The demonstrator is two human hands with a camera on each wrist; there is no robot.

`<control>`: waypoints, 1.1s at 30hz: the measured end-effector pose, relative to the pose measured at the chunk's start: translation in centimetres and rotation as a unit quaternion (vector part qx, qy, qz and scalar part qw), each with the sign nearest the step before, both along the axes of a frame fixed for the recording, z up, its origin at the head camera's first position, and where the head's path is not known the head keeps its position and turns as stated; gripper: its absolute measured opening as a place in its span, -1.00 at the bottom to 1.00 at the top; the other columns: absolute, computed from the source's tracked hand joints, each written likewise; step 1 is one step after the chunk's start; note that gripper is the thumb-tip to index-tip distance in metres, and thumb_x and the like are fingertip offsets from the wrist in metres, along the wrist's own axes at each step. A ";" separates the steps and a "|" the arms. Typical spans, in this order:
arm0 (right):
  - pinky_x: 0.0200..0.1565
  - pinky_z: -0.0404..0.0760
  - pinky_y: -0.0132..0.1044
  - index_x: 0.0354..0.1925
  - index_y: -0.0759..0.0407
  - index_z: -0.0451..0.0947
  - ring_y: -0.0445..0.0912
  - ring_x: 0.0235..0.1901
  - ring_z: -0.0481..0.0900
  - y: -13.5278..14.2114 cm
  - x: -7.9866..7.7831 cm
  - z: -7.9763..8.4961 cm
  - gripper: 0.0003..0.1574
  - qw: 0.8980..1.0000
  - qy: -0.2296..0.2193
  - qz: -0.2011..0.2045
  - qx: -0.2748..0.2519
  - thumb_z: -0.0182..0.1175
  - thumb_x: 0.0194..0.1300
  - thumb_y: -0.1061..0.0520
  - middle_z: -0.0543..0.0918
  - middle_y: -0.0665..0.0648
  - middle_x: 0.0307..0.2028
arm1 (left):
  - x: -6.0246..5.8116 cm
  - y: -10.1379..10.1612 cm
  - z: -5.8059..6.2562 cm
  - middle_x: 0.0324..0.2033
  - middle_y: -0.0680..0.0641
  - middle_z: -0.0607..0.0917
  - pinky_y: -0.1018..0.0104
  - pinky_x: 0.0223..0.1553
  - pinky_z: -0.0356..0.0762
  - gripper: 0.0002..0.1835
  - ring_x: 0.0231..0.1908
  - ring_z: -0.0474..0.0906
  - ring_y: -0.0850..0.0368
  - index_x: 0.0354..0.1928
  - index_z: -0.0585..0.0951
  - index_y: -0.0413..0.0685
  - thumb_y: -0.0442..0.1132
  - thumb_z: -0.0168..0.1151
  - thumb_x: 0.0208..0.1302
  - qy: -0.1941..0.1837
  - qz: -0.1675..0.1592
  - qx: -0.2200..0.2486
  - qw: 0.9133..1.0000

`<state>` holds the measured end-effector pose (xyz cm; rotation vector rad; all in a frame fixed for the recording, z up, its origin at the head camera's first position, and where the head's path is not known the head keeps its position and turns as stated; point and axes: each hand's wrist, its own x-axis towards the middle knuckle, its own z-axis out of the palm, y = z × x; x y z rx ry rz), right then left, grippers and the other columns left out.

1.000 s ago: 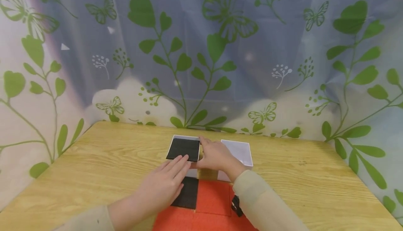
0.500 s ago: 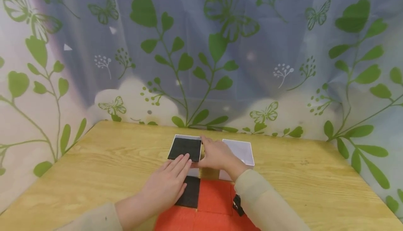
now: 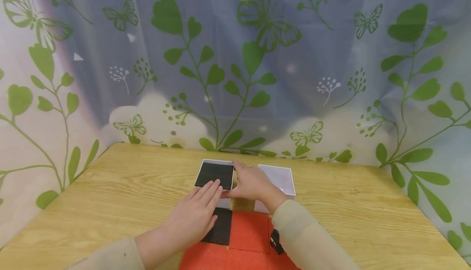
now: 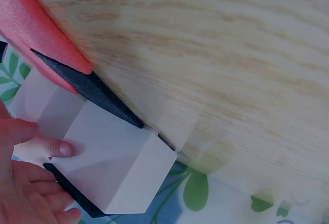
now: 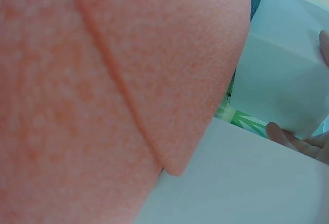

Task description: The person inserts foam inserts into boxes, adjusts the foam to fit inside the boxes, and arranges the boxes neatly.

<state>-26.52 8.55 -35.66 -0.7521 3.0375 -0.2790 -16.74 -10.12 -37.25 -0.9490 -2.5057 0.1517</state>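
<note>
A white box stands toward the back of the table, a thin black square sheet lying across its top. My left hand rests its straight fingertips on the near edge of that sheet. My right hand grips the box's right side, fingers toward the back corner and thumb at the front. The left wrist view shows the box's pale wall, with the left hand at the sheet's dark edge. In the right wrist view, fingertips touch the box.
A second white box stands to the right, partly behind the right wrist. In front lie soft-looking red squares and a black square. A small black object shows beside the right sleeve. A leaf-patterned curtain hangs behind the wooden table.
The head view shifts slightly. Both hands keep their places at the box and the black sheet; nothing else visibly moves.
</note>
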 end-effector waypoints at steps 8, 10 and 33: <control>0.21 0.30 -0.01 0.42 0.24 -0.01 0.14 0.19 0.37 -0.1 0.0 -0.1 0.45 1.000 0.000 0.003 -0.004 0.17 -0.16 -0.61 0.26 0.21 0.32 | -0.1 -0.1 -0.2 0.24 -0.23 0.38 0.07 0.14 0.36 -0.32 0.23 0.31 -0.06 0.21 0.41 -0.32 -0.04 0.29 0.12 0.012 -0.011 0.008 1.000; 0.21 0.30 -0.01 0.42 0.24 -0.01 0.15 0.18 0.37 -0.1 0.0 -0.1 0.46 1.000 0.000 0.004 -0.004 0.17 -0.16 -0.61 0.27 0.20 0.31 | -0.2 -0.2 -0.3 0.24 -0.23 0.38 0.07 0.15 0.36 -0.31 0.23 0.31 -0.06 0.22 0.41 -0.32 -0.04 0.30 0.11 0.014 -0.010 0.008 1.000; 0.21 0.29 0.01 0.43 0.23 -0.03 0.15 0.17 0.38 0.1 -0.2 -0.3 0.45 1.000 0.001 0.004 -0.010 0.19 -0.16 -0.60 0.28 0.20 0.31 | -1.0 0.0 -0.3 0.26 -0.22 0.36 0.07 0.17 0.34 -0.29 0.25 0.29 -0.06 0.24 0.39 -0.30 -0.01 0.27 0.13 0.005 -0.001 -0.009 1.000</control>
